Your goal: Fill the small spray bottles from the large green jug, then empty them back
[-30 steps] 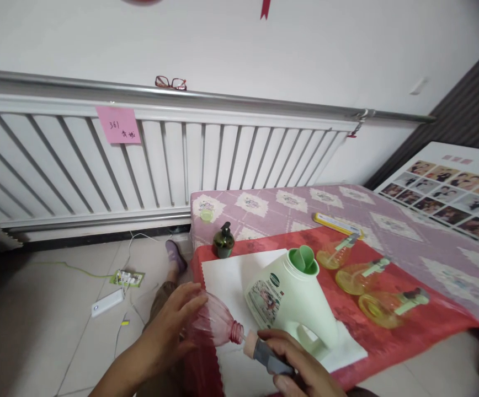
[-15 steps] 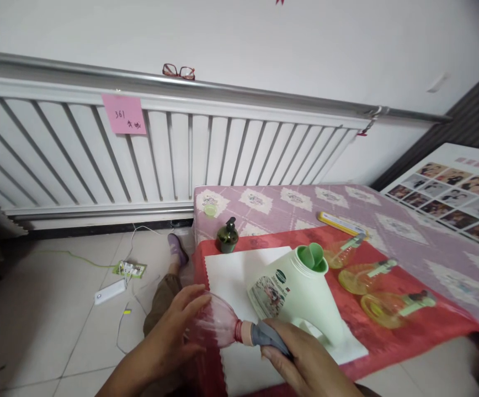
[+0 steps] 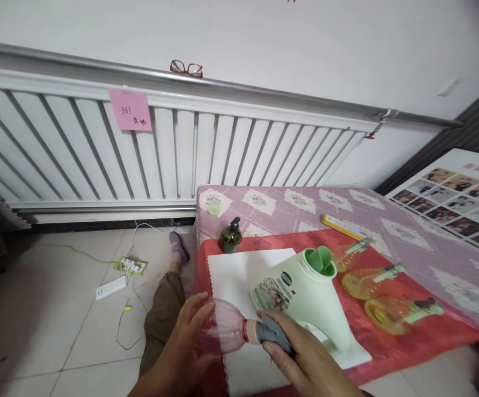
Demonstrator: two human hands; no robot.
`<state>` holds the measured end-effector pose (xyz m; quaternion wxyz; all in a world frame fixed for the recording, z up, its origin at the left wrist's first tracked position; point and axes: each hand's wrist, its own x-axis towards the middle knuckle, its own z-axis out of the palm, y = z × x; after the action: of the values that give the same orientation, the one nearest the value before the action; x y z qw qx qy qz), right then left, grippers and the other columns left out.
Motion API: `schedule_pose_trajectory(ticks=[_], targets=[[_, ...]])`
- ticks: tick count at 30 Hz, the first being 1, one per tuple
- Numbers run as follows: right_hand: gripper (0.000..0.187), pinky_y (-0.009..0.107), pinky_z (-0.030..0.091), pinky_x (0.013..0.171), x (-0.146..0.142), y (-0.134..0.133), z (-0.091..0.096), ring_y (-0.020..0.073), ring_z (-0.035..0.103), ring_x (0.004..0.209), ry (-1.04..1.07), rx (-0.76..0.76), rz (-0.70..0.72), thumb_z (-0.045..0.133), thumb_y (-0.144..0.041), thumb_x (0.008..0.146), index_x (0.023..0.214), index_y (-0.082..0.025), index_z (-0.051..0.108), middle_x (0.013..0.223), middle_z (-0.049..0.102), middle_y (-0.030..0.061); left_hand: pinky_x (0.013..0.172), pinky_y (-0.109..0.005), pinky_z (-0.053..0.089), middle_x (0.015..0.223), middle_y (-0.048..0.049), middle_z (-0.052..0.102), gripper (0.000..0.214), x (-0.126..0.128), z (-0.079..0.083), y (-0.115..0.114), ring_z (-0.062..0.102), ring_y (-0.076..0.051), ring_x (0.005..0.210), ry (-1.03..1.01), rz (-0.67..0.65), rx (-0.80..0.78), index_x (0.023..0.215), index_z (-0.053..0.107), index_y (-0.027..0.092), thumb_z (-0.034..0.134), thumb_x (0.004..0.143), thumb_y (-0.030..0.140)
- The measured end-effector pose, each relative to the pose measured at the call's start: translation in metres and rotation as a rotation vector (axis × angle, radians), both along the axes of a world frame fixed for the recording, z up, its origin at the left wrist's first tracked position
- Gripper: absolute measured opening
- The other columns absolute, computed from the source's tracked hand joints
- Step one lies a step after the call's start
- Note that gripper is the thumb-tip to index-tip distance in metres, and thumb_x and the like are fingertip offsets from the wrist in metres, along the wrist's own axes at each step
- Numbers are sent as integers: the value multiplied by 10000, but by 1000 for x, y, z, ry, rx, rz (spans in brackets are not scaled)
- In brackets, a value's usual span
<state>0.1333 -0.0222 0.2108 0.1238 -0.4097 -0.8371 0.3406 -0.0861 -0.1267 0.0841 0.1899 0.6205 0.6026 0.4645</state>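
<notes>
A clear pink spray bottle (image 3: 228, 326) lies on its side in the air above the front of the white cloth (image 3: 253, 264). My left hand (image 3: 190, 342) curls round its wide base end. At the other end, the fingers of my right hand (image 3: 291, 353) are wrapped about the grey spray head (image 3: 273, 332), beside a peach collar (image 3: 251, 331). Just behind my right hand, a pale green detergent jug (image 3: 297, 298) rests on the cloth, with a green cap (image 3: 321, 259) in its mouth.
Several yellow spray bottles, one here (image 3: 392, 315), lie on the red cloth (image 3: 413, 353) at the right. A dark green pump bottle (image 3: 231, 237) stands near the far left corner. A yellow-edged box (image 3: 345, 227) lies behind. Cables and a power strip (image 3: 131, 266) are on the floor.
The view has shifted slightly, so most things sit a little further right. Both hands keep their hold on the pink spray bottle.
</notes>
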Motion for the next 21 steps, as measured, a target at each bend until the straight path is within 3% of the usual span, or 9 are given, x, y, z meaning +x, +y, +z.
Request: schedule_pose_trajectory(ticks=[6,9,11,14,17,19,21], targets=[[556,361,535,872,5,-2,7,252,623,1116,216,-432,-59,625,-343,812,1347,-304,477,1335,581,87,1101,-556,326,1462,-133,304,862,12,-16,-1,309,-355,1377,-214,-85,-49,1396,333,297,800,671,312],[627,420,404,1044,13,1,7,282,481,1296,361,-558,-57,704,-379,756,1347,-334,500,1428,508,76,1130,-563,265,1475,-119,292,878,16,-19,-1,273,-358,1396,-342,-98,-101,1385,344,298,812,642,317],[648,447,356,1078,16,2,5,314,477,1295,469,-633,-60,702,-527,731,1326,-328,540,1432,509,85,1147,-551,231,1481,-106,290,919,18,-17,-1,259,-355,1401,-435,-104,-143,1384,336,298,825,606,301],[648,446,429,1007,15,2,4,319,608,1122,615,-801,-155,590,-692,732,1243,-294,631,1294,627,114,1170,-517,185,1483,-101,301,987,20,-7,0,257,-348,1400,-548,-102,-256,1390,324,276,840,550,249],[487,363,533,781,6,0,2,245,678,861,669,-950,-245,598,-607,786,1126,-275,705,1012,738,109,1176,-487,174,1479,-103,317,1016,20,3,0,274,-348,1388,-619,-125,-362,1387,336,247,840,505,205],[398,292,517,640,0,1,-2,190,645,699,667,-923,-254,715,-502,731,1055,-272,735,857,745,79,1162,-474,218,1464,-99,342,1023,20,8,-1,322,-351,1360,-657,-149,-402,1384,345,239,836,488,190],[425,244,472,558,-3,3,-9,138,583,595,636,-870,-237,814,-420,631,1025,-275,744,831,733,52,1132,-462,288,1449,-94,365,1027,21,11,-2,382,-346,1322,-675,-165,-428,1384,347,243,833,481,176]])
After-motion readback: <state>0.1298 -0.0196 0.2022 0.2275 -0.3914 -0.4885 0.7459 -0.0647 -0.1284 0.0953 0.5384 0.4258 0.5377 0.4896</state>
